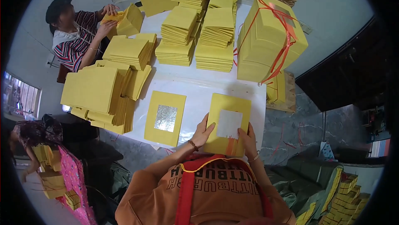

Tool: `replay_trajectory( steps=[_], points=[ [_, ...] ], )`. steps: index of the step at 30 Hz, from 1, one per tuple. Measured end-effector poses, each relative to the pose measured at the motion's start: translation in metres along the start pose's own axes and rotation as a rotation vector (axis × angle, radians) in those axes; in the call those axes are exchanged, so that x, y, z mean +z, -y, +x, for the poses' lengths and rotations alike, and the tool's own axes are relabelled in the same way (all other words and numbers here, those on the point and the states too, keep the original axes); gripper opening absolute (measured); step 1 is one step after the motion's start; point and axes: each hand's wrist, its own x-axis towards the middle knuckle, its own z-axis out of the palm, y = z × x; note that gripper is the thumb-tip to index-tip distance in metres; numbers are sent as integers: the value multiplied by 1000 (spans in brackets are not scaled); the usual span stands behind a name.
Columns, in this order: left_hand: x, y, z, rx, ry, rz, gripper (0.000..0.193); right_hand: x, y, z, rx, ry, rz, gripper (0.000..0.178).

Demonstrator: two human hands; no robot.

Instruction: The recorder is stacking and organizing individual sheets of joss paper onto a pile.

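Note:
Close to the table's front edge, I hold a stack of yellow paper by its two sides. Its top sheet carries a pale silver square and an orange mark below it. My left hand grips the left edge, thumb on top. On the opposite edge, my right hand has its thumb on the silver square and its fingers along the side. Left of these, a flat yellow pad with a shiny silver square lies on the white table; neither hand touches it.
Several yellow paper stacks fill the far side. Slanting piles sit at left, and a tall bundle tied with red string at right. A co-worker handles a yellow block; another person bends at far left.

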Motion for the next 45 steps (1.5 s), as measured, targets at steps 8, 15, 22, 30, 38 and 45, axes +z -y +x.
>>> replay_trajectory(
  steps=[8,15,22,30,38,45],
  points=[
    [-15,-4,15,-107,-68,14,53,24,-5,17,-17,46,5,50],
    [-18,-15,39,-134,-82,56,52,29,6,42,-61,93,-21,54],
    [-17,-6,29,-79,-71,-10,55,27,-5,36,-57,58,-127,57],
    [-34,-9,22,-23,-81,133,55,12,-5,29,-252,-109,-360,47],
    [-37,-64,-11,683,446,925,58,9,16,11,-592,103,-517,32],
    [-42,-65,-2,668,560,962,64,3,2,7,-411,237,-214,41]
  ],
)
